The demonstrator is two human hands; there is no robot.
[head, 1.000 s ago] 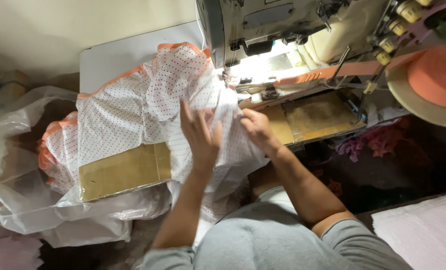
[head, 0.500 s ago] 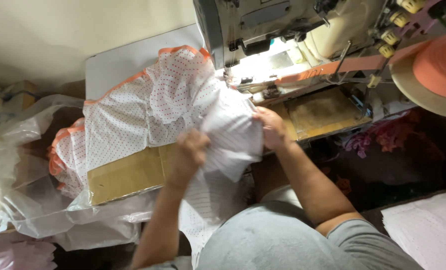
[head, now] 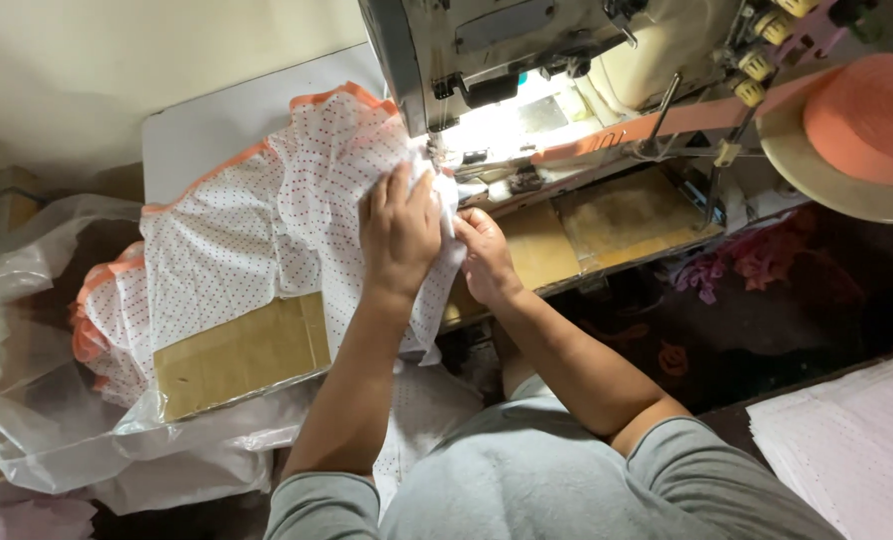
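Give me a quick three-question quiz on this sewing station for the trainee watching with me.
1. True or false: the left hand lies flat on the dotted white fabric close to the sewing machine.
2. What colour is the tape roll at the upper right? A) blue B) orange C) green
3. Fill in: the right hand grips the fabric edge beside the left hand, just below the machine's lit ____ area.

Key: 1 true; 2 B; 3 needle.
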